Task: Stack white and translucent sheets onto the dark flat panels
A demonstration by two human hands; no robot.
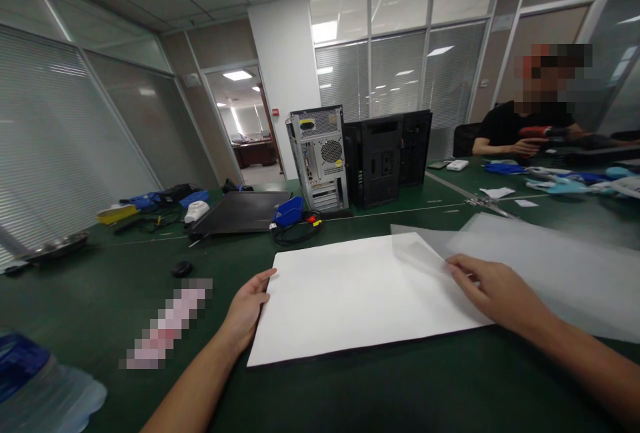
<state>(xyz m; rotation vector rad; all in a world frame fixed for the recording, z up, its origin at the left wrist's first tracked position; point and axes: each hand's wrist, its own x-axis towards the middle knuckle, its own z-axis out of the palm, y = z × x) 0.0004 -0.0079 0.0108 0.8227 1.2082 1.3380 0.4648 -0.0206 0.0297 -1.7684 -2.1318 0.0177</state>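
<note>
A large white sheet of paper (345,300) lies in front of me on the green table. My left hand (247,306) grips its left edge, with the thumb and a finger showing on top. At the paper's right end, my right hand (495,286) pinches the edge of a thin translucent sheet (420,253). That sheet overlaps the upper right corner of the paper. Just right of this hand, more translucent sheeting (555,266) spreads over the table. Whether the right fingers also hold the white paper is hidden.
Computer cases (325,160) stand at the back. Before them are a flat black panel (240,212), a blue bin (289,212) and cables. A clear bottle (45,386) is at lower left, a round black object (182,269) beyond it. A co-worker (530,130) sits at far right.
</note>
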